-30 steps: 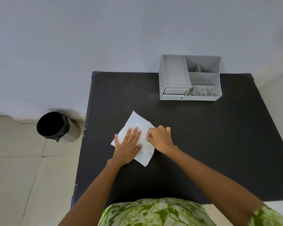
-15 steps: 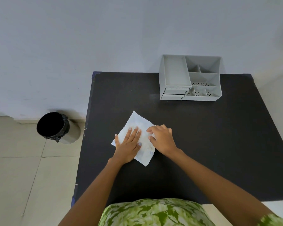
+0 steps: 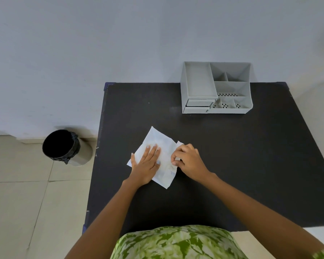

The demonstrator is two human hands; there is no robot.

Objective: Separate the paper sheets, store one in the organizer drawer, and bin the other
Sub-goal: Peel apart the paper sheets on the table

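The paper (image 3: 158, 146) lies flat on the black table (image 3: 232, 156), a little left of its middle, turned so one corner points toward the wall. The left hand (image 3: 145, 165) rests palm down on it, fingers spread and flat, covering its lower left part. The right hand (image 3: 188, 161) sits at the paper's right edge with its fingers curled in; thumb and fingertips pinch a lifted bit of that edge, which shows white just above the knuckles. Whether this is one sheet peeled from another or both together is hard to tell, since the hand covers the spot. Faint blue print shows near the paper's lower right corner.

The grey organizer (image 3: 216, 87) stands at the far edge of the table against the wall, well apart from the paper, its two small drawers (image 3: 197, 106) at the front left. A bin (image 3: 65, 146) with a black liner stands on the tiled floor just left of the table
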